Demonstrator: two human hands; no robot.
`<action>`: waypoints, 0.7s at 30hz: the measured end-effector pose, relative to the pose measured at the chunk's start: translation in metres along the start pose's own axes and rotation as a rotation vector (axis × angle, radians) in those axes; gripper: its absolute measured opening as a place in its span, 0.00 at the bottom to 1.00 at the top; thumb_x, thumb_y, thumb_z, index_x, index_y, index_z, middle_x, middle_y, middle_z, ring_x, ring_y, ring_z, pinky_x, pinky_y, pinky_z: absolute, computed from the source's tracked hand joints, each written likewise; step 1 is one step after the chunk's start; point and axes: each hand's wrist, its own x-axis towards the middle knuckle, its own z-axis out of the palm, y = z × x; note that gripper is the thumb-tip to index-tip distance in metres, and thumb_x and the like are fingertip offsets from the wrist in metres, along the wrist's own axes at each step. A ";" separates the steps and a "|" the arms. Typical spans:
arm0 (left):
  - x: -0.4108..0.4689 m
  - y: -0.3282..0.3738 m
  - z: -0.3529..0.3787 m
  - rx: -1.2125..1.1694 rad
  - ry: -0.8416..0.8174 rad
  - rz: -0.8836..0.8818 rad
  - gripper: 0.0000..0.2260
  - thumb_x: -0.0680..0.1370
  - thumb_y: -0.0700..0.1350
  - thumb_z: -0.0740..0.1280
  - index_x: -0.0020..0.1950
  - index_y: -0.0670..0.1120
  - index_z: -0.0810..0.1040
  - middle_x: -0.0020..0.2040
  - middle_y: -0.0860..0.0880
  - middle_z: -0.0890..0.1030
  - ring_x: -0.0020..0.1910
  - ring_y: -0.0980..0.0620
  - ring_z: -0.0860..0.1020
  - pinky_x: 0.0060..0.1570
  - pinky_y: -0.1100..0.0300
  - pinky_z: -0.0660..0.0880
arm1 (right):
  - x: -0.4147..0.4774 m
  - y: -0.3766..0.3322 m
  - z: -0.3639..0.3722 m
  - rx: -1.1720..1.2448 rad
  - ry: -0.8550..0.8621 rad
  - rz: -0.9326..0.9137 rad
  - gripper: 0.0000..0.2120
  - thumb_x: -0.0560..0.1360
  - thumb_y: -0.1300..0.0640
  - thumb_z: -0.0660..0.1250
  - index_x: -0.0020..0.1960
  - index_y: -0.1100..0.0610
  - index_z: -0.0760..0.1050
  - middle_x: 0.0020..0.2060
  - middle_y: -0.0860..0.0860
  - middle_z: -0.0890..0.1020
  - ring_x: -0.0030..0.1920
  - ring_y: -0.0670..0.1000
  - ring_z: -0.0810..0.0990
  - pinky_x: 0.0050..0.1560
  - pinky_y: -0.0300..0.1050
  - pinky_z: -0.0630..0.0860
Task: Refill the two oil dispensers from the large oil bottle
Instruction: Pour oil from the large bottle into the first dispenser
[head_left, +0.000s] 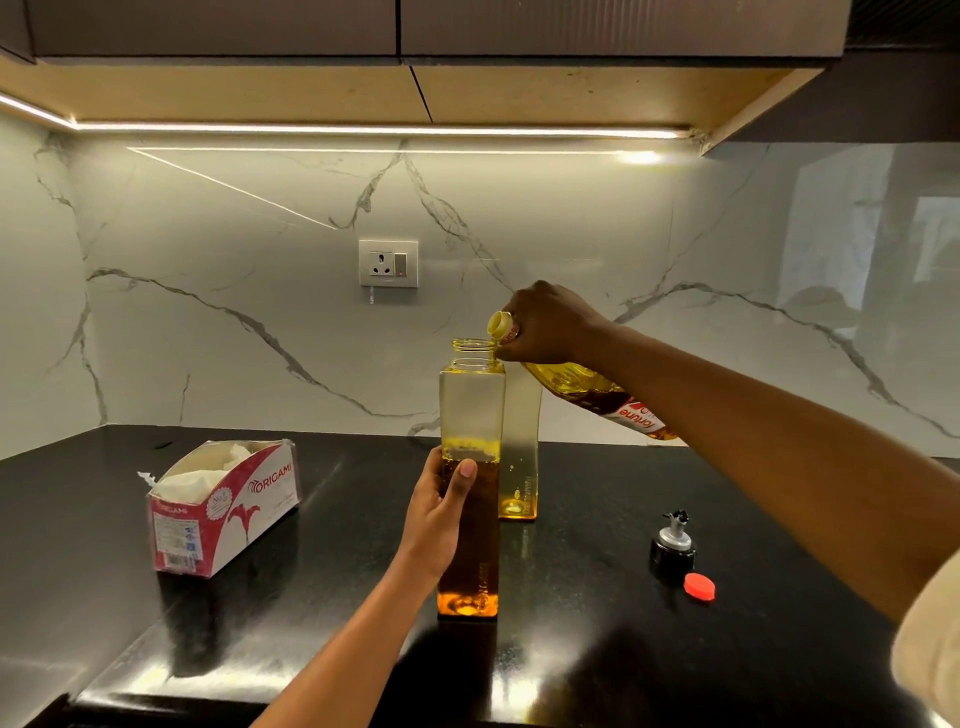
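Note:
A tall square glass oil dispenser stands uncapped on the black counter, oil filling roughly its lower half. My left hand grips its middle. Behind it, to the right, stands a second square dispenser with a little oil at the bottom. My right hand holds the large oil bottle by its neck, tilted, its yellow mouth beside and slightly above the front dispenser's opening. No stream of oil is visible.
A black pourer cap with a metal spout and a red bottle cap lie on the counter at the right. An open tissue box sits at the left. A wall socket is on the marble backsplash.

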 end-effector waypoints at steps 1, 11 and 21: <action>0.000 0.000 0.000 -0.002 0.001 -0.001 0.39 0.58 0.73 0.72 0.58 0.47 0.73 0.44 0.50 0.83 0.42 0.50 0.83 0.40 0.56 0.80 | 0.000 0.001 0.000 0.005 0.002 -0.004 0.12 0.70 0.51 0.70 0.38 0.60 0.78 0.30 0.53 0.78 0.30 0.50 0.74 0.35 0.41 0.73; 0.002 -0.002 -0.001 0.001 0.010 0.012 0.38 0.59 0.72 0.72 0.58 0.47 0.73 0.44 0.49 0.83 0.41 0.48 0.82 0.40 0.54 0.80 | -0.003 0.022 -0.004 0.102 0.112 0.182 0.15 0.68 0.51 0.70 0.32 0.62 0.75 0.29 0.56 0.77 0.31 0.53 0.73 0.32 0.43 0.67; 0.014 -0.014 0.006 0.017 0.031 0.016 0.36 0.60 0.72 0.72 0.58 0.48 0.74 0.44 0.49 0.83 0.42 0.48 0.83 0.41 0.51 0.81 | -0.012 0.062 -0.001 0.822 0.258 0.626 0.06 0.67 0.57 0.71 0.37 0.61 0.81 0.38 0.60 0.84 0.42 0.60 0.84 0.49 0.56 0.81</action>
